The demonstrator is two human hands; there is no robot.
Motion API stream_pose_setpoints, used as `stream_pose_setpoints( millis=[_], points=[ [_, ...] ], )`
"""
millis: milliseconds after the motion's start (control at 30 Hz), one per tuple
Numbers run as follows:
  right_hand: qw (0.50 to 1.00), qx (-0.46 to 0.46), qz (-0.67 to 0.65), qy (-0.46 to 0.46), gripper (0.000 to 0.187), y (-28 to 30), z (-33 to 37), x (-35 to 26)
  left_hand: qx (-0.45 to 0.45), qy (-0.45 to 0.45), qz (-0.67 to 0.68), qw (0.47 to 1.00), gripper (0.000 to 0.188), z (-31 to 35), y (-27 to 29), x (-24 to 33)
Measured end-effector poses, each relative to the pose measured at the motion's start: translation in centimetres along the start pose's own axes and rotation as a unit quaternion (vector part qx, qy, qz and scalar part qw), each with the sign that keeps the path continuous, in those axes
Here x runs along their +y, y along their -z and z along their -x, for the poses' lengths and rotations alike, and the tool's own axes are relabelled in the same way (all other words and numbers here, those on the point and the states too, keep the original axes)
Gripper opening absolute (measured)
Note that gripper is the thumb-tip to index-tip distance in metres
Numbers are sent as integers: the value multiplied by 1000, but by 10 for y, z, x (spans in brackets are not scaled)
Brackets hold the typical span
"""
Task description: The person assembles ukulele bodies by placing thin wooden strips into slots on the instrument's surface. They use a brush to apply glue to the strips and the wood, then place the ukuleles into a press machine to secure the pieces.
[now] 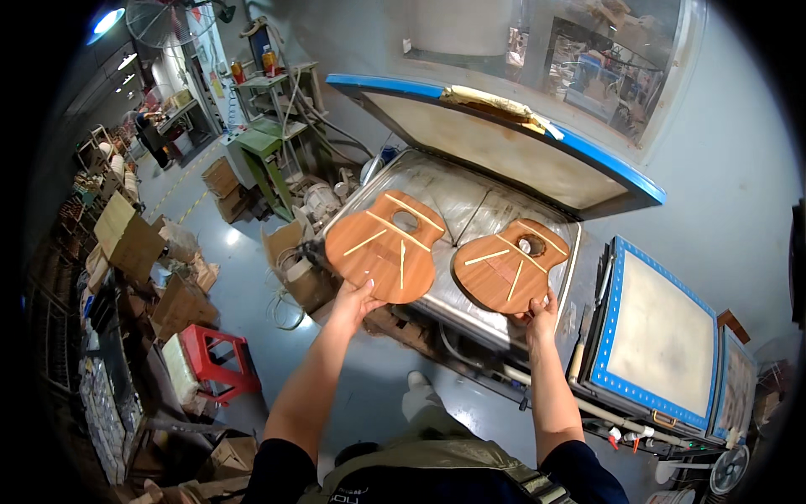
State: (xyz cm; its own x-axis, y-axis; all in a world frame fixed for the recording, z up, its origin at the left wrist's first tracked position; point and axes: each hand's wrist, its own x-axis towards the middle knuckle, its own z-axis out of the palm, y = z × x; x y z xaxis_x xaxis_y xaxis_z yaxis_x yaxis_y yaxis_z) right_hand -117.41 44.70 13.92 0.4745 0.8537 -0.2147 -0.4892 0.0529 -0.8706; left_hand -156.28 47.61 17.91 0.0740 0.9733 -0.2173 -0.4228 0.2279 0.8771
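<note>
Two brown wooden guitar tops with pale brace strips and round soundholes are in front of me, over a metal press bed (466, 214). My left hand (357, 304) grips the lower edge of the left guitar top (369, 256), thumb on its face. The lower right edge of the right guitar top (487, 273) is pinched in my right hand (541, 315). That one has a darker ring around its soundhole. Behind both stands the raised press lid (504, 147), blue-framed with a pale sheet. The fingers beneath the boards are partly hidden.
On the right is a second press with a closed blue-framed lid (659, 328). A red stool (222, 365) stands to the left, near cardboard boxes (126, 235). A green machine stand (264, 160) is at the far left of the press. A rolled cloth (495, 105) lies on the raised lid.
</note>
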Motion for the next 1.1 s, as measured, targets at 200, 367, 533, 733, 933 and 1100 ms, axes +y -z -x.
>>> stream_pose_setpoints(
  millis=[200,367,533,733,933,1100],
  points=[
    [908,144,354,173,59,13,-77,41,37,70,-7,997,43,-136,-14,-10],
    [624,125,481,603,65,-138,-33,-122,181,122,-89,972,48,-173,-14,-23],
    [531,31,557,637,48,-266,-55,-214,266,87,-252,927,69,-184,-14,-28],
    [547,-34,580,603,37,-247,-11,-171,218,-261,-341,877,78,-123,-11,15],
    [550,-154,665,481,63,-191,63,-62,74,-544,-341,763,49,-82,-31,92],
    [567,-157,683,433,57,-167,75,24,-182,-414,-406,794,30,-100,-49,67]
  ],
)
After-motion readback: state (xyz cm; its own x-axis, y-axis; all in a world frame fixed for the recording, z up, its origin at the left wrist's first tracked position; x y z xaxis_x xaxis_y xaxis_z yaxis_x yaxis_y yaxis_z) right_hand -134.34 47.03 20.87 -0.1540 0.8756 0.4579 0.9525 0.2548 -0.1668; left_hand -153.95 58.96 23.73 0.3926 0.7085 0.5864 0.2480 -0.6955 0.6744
